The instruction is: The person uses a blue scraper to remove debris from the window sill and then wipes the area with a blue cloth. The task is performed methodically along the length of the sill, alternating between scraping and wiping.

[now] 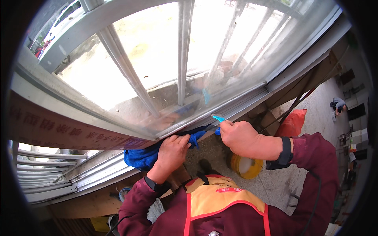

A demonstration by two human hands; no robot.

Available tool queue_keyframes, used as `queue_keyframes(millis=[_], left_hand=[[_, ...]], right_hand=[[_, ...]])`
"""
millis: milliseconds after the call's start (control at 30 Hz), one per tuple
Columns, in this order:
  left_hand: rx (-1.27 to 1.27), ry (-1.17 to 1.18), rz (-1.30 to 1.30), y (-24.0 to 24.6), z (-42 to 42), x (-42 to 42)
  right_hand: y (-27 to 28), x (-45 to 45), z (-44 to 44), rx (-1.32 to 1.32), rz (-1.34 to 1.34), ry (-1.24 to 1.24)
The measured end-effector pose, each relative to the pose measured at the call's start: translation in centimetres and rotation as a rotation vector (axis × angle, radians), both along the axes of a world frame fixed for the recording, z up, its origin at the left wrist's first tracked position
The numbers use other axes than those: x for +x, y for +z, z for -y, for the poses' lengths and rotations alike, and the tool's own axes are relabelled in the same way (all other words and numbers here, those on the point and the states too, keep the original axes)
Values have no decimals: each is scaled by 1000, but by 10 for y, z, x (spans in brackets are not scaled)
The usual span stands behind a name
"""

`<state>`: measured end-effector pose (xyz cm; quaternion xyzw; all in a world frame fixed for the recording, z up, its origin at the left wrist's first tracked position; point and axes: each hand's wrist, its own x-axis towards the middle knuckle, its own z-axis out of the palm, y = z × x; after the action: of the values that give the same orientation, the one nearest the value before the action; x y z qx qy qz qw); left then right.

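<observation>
My left hand (pixel 173 147) rests on a bunched dark blue cloth (pixel 141 156) that lies over the window track, beside the corner of the sliding window's frame. Further right, my right hand (pixel 240 137) grips a small turquoise hand tool (pixel 218 118), its head over the aluminium window track (pixel 233 109). The tool's exact kind is hard to tell, as my fingers cover most of it. A bit of bright blue material (pixel 218 131) shows below my right hand. The dusty glass pane (pixel 203 79) stands just beyond both hands and reflects the tool.
Metal security bars (pixel 182 53) stand beyond the glass. A yellow bucket (pixel 257 169) holding whitish liquid is on the floor below my right forearm. A red plastic bag (pixel 291 122) lies to the right, near a thin pole (pixel 298 98). A person (pixel 339 105) crouches far off at right.
</observation>
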<state>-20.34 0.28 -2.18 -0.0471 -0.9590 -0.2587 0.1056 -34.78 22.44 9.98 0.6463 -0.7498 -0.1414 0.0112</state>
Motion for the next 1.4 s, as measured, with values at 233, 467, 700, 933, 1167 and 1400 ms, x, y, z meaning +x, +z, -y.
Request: queue_keyframes(millis=[233,467,700,933,1167,1400], left_hand=[[18,16,29,2,19,26],[-11,22,-28,3,48,59],[-23,8,17,3,78,89],[-42,-21,25,7,101,113],[-6,-16,10,9,121,135],[-89,85,147,30,154,185]], right_hand=[[-12,28,17,-79,-115,62],[-18,72,43,-137,-124,10],[-20,106,70,-191,-57,-47],[-13,118,89,-182,35,0],[-2,124,104,-135,253,-22],[-20,148,129,-278,338,17]])
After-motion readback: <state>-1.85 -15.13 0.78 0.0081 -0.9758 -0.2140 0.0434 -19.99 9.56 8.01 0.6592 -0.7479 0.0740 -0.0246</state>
